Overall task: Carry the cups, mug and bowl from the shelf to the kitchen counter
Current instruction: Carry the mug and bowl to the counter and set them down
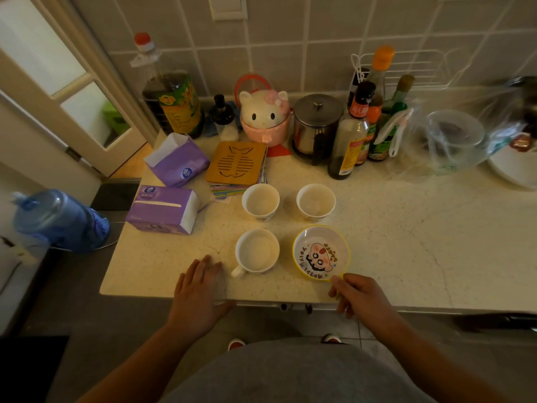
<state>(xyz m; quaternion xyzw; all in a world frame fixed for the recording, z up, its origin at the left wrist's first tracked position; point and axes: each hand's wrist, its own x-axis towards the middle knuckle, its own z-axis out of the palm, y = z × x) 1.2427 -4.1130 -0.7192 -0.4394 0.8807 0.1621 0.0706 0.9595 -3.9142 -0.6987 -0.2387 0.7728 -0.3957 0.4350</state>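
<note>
Two white cups (260, 201) (316, 201) stand side by side on the pale kitchen counter (406, 242). In front of them are a white mug (257, 253), its handle pointing toward the front left, and a yellow-rimmed bowl (320, 252) with a cartoon face inside. My left hand (197, 289) rests flat on the counter's front edge, just left of the mug, holding nothing. My right hand (359, 295) is at the bowl's near rim, thumb and fingers touching its small yellow handle; whether it grips it I cannot tell.
Two purple tissue packs (162, 209) lie at the left. A wooden trivet (236, 162) sits on a stack behind the cups. Oil and sauce bottles (348, 135), a pink cat-shaped pot (264, 117), a steel canister (315, 126) and plastic bags (453, 138) line the tiled wall. A blue water jug (58, 219) lies off the counter's left end.
</note>
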